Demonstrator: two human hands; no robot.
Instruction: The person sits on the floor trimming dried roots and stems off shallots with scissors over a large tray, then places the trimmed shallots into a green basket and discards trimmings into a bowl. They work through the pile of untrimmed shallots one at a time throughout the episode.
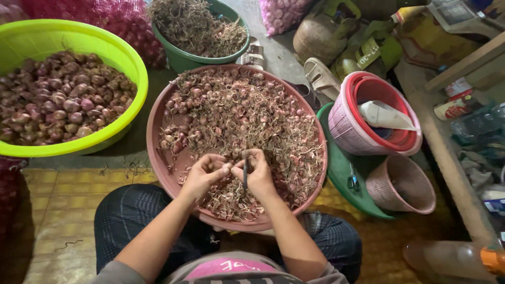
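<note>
A small shallot (227, 169), purplish with dry skin, sits pinched between the fingertips of both hands at lower centre of the frame. A dark, slim knife (245, 176) points downward just beside it, above the shallot-filled pink basin (158, 123).

Cut off by the left edge: wide lime-green plastic basin (105, 47) of purple shallots. Cropped at the top: dark green plastic tub (181, 59) of dry roots, red mesh sack (118, 21). Lower right corner: blurred clear plastic bottle with orange cap (457, 260), partly out of frame. Hidden inside curled hands (231, 173): whatever small bulb is pinched there; only a thin dark blade (245, 176) showing, its handle covered. Bottom edge: torso cropped.
</note>
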